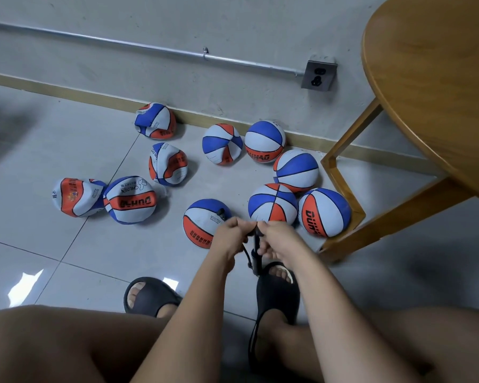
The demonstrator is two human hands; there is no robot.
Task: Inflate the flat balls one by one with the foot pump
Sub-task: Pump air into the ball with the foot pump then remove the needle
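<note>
1. The pump (256, 251) stands upright at the toe of the right slipper (277, 291).
2. Both the left hand (231, 235) and right hand (277, 236) curl tight round its handle.
3. Its nozzle sits in the ball (199, 222), just past the left knuckles.
4. Farther out, leftward, lie crumpled balls (76, 197).

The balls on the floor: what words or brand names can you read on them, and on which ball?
"CHILDREN": upside down, on the half-flat ball left of centre.
"DUNHAO", apparently: the same ball's orange band, and the round ball at the back.
"DUN...": cut off, on the rightmost ball.
Print on the ball being pumped and the flat leftmost ball: too blurred to read.
</note>
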